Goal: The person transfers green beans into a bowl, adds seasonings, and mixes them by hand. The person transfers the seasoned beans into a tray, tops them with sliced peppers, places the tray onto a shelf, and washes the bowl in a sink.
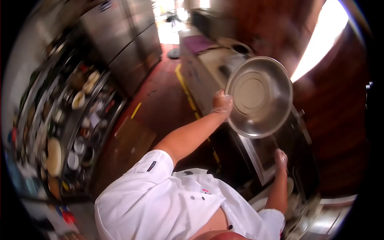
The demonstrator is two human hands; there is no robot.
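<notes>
A large round metal bowl (250, 92) is tilted so that its bare inside faces the camera. My left hand (222, 102), in a clear plastic glove, grips the bowl's left rim, the arm stretched out. Below the bowl, apart from it, is my right hand (281, 157), also in a clear glove. It is small and blurred, and its fingers cannot be made out. Dark equipment with a metal edge (252, 160) lies under the bowl, between the two arms.
Shelves (76, 132) with dishes and containers line the left side. Steel refrigerator doors (124, 44) stand behind them. A counter (212, 64) with a purple cloth (197, 44) runs beyond the bowl. Yellow tape (186, 88) marks the red floor.
</notes>
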